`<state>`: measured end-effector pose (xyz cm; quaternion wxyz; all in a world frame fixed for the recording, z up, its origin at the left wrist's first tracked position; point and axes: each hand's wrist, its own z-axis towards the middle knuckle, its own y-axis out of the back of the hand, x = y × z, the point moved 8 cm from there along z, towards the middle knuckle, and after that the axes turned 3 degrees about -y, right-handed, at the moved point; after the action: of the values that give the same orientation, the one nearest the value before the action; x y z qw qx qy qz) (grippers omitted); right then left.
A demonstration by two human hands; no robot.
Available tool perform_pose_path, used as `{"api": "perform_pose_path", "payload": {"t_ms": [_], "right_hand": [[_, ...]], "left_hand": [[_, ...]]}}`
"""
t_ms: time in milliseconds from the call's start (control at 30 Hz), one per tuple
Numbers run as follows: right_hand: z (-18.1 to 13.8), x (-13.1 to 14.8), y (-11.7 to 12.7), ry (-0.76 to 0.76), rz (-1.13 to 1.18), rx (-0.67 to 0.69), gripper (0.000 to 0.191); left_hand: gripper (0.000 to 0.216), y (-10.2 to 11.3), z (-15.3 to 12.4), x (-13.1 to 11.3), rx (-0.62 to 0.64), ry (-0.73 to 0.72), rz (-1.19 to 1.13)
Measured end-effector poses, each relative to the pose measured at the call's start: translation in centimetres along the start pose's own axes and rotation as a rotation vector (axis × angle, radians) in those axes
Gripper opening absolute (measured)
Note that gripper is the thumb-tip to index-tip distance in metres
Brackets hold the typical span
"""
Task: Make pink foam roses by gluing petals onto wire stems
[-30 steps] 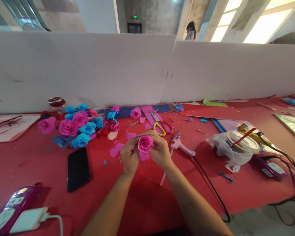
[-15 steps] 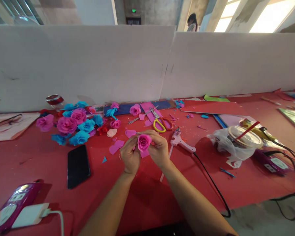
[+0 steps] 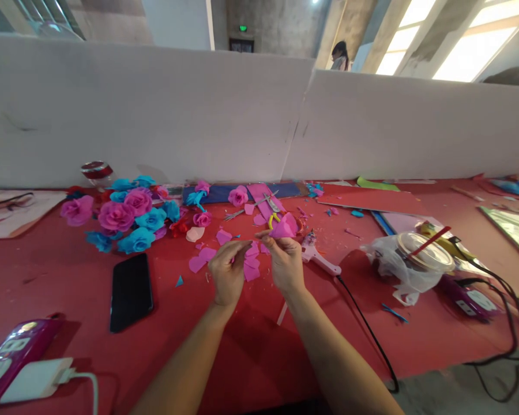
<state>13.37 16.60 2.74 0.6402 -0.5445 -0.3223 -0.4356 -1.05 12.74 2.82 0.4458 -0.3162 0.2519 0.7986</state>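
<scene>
A pink paper rose (image 3: 285, 225) is tipped on its side, its outer petals showing, between the fingers of my right hand (image 3: 288, 265). The thumb and forefinger of that hand point left. My left hand (image 3: 228, 270) is closed in a pinch a little apart from it; whatever those fingers hold, if anything, is too small to make out. Loose pink paper petals (image 3: 251, 270) lie on the red table (image 3: 251, 357) just behind and between the hands. Scissors with yellow and orange handles (image 3: 274, 219) are partly hidden behind the rose.
To the right is a pink glue gun (image 3: 322, 262) with its black cord. Beyond it stands a lidded cup (image 3: 426, 252) in a plastic bag. Pink and blue paper roses (image 3: 116, 216) cluster at the left, near a phone (image 3: 131, 293) and a power strip (image 3: 19, 351). A white partition (image 3: 155, 115) rises behind.
The rose has turned from facing me to lying sideways and shifted right with my right hand. My left hand has come off it. The view has tilted slightly.
</scene>
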Motion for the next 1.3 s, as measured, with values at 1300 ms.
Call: {"api": "perform_pose_path", "payload": {"t_ms": [1300], "right_hand": [[0.2, 1.9, -0.9, 0.010, -0.044, 0.122, 0.017]], "left_hand": [[0.019, 4.1, -2.3, 2.3, 0.349, 0.145, 0.225]]}}
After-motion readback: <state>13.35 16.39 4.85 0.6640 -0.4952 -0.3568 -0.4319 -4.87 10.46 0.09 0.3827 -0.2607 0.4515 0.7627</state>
